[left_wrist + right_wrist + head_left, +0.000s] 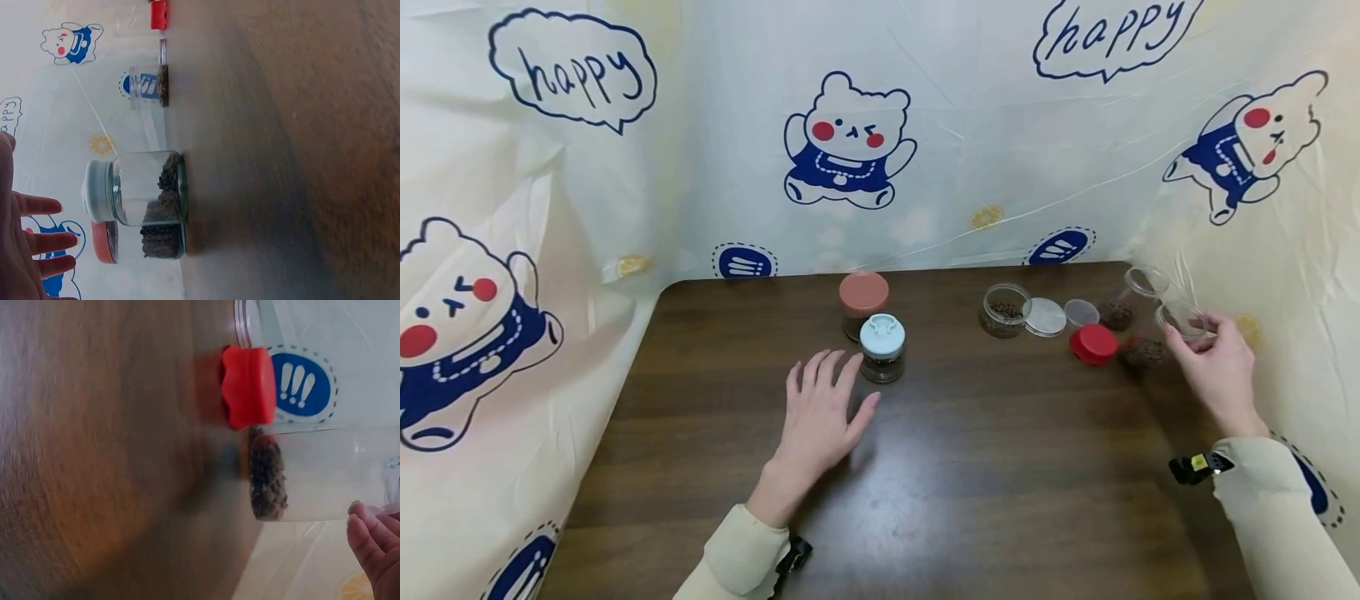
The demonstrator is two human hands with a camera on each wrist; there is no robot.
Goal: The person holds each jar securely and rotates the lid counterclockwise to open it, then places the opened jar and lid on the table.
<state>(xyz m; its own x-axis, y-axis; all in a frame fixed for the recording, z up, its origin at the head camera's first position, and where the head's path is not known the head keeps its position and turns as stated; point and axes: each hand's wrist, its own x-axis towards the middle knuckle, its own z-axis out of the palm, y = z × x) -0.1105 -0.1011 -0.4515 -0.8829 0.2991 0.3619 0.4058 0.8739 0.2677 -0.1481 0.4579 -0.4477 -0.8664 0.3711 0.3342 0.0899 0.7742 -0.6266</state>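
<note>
My left hand [822, 417] hovers over the table with fingers spread, its fingertips close beside a glass jar [883, 368] with a pale blue flip-top lid [882, 335]. Dark grains lie in that jar's bottom. Right behind it stands a second jar with a salmon-red lid [863, 292]; the left wrist view shows dark pellets [161, 242] inside. At the far right, my right hand [1221, 371] grips a tall, clear, lidless jar [319, 475] near its rim, thumb and fingers at its side. Brown pellets [269, 481] fill its bottom.
Another open clear jar [1145, 282] with dark contents stands just behind the gripped one. A red scalloped lid [1094, 344], a small translucent cap [1081, 313] and a silvery-white lid [1045, 317] lie to its left. Beyond them sits a low clear jar [1005, 312] of dark grains. Printed sheeting [955, 167] surrounds the table.
</note>
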